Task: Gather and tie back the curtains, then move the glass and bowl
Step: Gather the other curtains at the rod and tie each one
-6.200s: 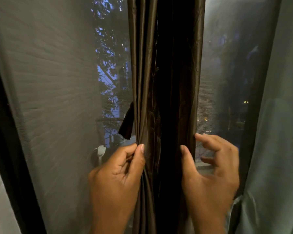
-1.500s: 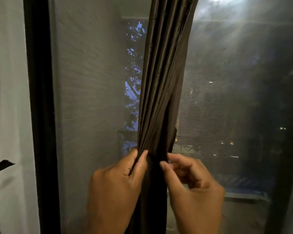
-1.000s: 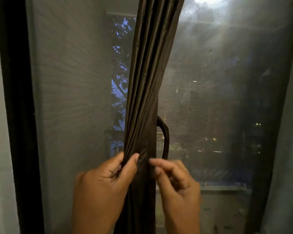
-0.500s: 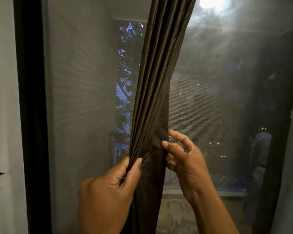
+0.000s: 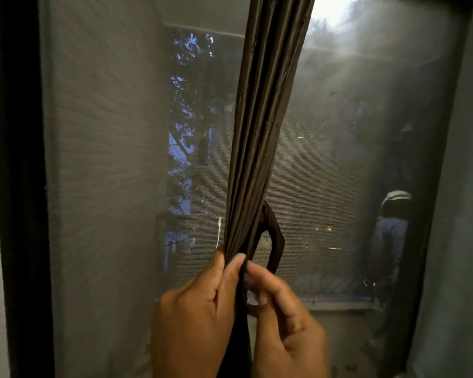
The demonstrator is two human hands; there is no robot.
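Note:
A dark brown curtain (image 5: 260,137) hangs gathered into a narrow pleated bundle down the middle of the view, in front of a mesh window screen. My left hand (image 5: 194,320) pinches the bundle between thumb and fingers at its left side. My right hand (image 5: 281,323) is closed on the right side of the bundle, fingertips touching the fabric. A dark tie-back strap (image 5: 275,241) loops out to the right just above my right hand. The glass and bowl are not in view.
A black window frame post (image 5: 19,186) stands at the left, with a pale wall beyond it. The grey mesh screen (image 5: 107,173) fills the window. A dim reflection of a person (image 5: 391,230) shows at the right. A grey curtain (image 5: 459,214) hangs at the far right.
My right hand has dropped from beside the bundle to pinch it just under the strap loop, which now shows again. My left hand keeps its grip on the curtain.

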